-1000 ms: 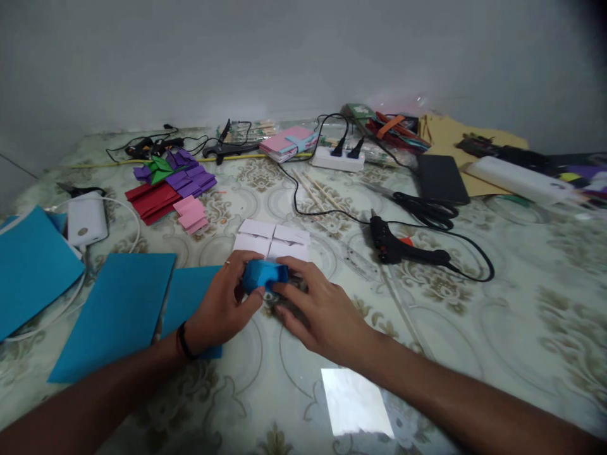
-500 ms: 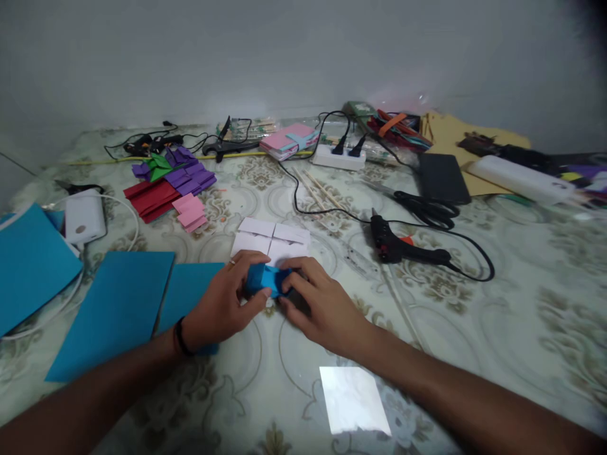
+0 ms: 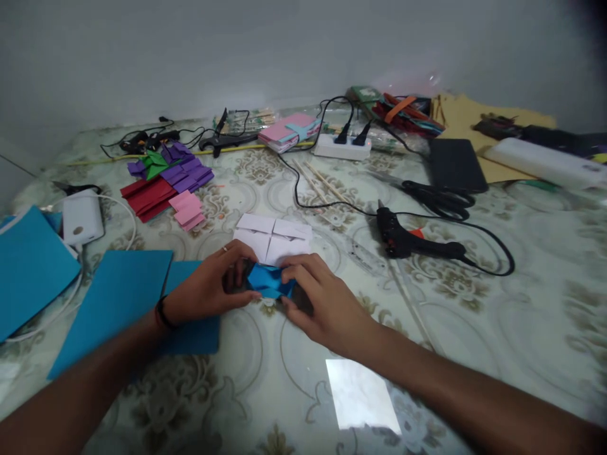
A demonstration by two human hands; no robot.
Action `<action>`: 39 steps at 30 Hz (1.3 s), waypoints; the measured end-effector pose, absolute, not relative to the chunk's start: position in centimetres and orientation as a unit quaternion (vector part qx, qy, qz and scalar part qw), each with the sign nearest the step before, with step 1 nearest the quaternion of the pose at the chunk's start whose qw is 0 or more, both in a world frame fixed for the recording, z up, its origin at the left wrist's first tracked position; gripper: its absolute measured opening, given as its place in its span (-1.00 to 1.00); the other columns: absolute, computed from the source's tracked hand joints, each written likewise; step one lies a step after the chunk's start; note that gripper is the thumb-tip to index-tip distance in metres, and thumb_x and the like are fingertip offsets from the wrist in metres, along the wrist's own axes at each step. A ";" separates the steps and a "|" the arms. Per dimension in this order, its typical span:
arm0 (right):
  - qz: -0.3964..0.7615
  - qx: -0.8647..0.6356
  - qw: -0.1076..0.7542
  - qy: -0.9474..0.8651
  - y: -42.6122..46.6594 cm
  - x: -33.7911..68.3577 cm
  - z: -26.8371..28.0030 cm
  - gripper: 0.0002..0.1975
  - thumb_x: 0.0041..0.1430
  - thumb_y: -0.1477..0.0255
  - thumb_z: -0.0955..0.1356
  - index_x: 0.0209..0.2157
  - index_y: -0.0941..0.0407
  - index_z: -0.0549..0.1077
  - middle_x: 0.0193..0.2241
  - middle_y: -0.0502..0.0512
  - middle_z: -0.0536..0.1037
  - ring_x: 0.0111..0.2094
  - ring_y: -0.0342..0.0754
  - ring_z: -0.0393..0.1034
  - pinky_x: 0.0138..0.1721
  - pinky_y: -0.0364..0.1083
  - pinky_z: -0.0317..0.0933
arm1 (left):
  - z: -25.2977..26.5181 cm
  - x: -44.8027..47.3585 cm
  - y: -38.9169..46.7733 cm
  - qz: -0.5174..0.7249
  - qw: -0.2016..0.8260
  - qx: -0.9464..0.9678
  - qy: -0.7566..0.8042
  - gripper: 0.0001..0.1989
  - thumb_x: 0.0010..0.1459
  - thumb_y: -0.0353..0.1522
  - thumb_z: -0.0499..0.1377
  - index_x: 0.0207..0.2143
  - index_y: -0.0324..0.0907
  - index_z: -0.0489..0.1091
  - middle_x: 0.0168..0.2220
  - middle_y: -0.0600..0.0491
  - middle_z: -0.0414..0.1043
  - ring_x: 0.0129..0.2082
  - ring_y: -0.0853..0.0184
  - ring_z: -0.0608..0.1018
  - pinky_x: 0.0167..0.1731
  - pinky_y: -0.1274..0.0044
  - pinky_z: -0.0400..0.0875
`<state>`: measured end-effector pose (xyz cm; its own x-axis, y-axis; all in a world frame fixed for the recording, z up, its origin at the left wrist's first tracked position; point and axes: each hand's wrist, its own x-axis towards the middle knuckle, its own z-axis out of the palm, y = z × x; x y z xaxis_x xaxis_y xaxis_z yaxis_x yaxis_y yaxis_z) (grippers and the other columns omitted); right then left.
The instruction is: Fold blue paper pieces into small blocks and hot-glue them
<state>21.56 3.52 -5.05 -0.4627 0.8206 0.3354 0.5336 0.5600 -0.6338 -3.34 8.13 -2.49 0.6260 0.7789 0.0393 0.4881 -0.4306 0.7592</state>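
A small piece of folded blue paper sits between my hands, its middle opened into a shallow hollow. My left hand pinches its left end, thumb at the near edge and fingers at the far edge. At the other end, my right hand grips the paper between thumb and curled fingers. Just beyond it lies a creased white paper with folded flaps. Larger blue sheets rest under and beside my left forearm.
A black glue gun and black scissors lie to the right. Folded red paper and pink paper pieces are at the left, near a white power bank. A power strip stands at the back, its cable crossing the table.
The blue paper looks wider and more opened between my hands. My left hand has shifted slightly left. The view has turned slightly.
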 end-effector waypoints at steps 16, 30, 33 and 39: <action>0.273 -0.404 0.361 -0.794 3.9 21.7 -4.7 -0.98 0.34 0.47 0.33 -0.22 0.06 0.41 -0.07 0.22 0.47 0.00 0.10 0.39 0.03 0.11 0.36 | -2.3 -3.0 7.9 0.218 0.336 0.858 0.322 -0.80 0.20 -0.36 0.32 -0.15 -0.12 0.39 -0.04 -0.04 0.36 -0.15 0.27 0.49 -0.15 0.43 0.46; 0.307 -0.403 0.355 -0.786 3.9 21.8 -4.7 -0.83 0.22 0.55 0.34 -0.16 0.06 0.40 -0.04 0.21 0.43 -0.01 0.08 0.38 0.00 0.07 0.35 | -2.6 -2.9 7.7 0.225 0.366 0.840 0.332 -0.94 0.27 -0.43 0.21 -0.24 -0.15 0.36 -0.07 0.00 0.33 -0.31 0.38 0.44 -0.30 0.51 0.37; 0.315 -0.402 0.355 -0.783 4.0 21.8 -4.7 -0.80 0.19 0.57 0.33 -0.14 0.07 0.41 -0.04 0.22 0.43 -0.01 0.09 0.38 0.03 0.08 0.34 | -2.5 -3.0 7.7 0.222 0.370 0.838 0.333 -0.96 0.27 -0.42 0.22 -0.25 -0.16 0.38 -0.06 -0.01 0.33 -0.30 0.37 0.44 -0.30 0.51 0.38; 0.323 -0.399 0.361 -0.779 4.0 21.8 -4.8 -0.75 0.16 0.61 0.32 -0.13 0.10 0.42 -0.04 0.23 0.41 -0.01 0.09 0.37 0.01 0.08 0.32 | -2.5 -3.2 7.9 0.221 0.342 0.858 0.314 -0.91 0.28 -0.42 0.20 -0.34 -0.20 0.45 -0.09 -0.05 0.34 -0.17 0.27 0.47 -0.22 0.46 0.40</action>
<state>21.80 4.01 -4.77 -0.4216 0.8542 0.3044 0.3874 0.4732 -0.7912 -3.17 7.91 -2.46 0.7054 0.6897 0.1633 0.3876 -0.5682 0.7259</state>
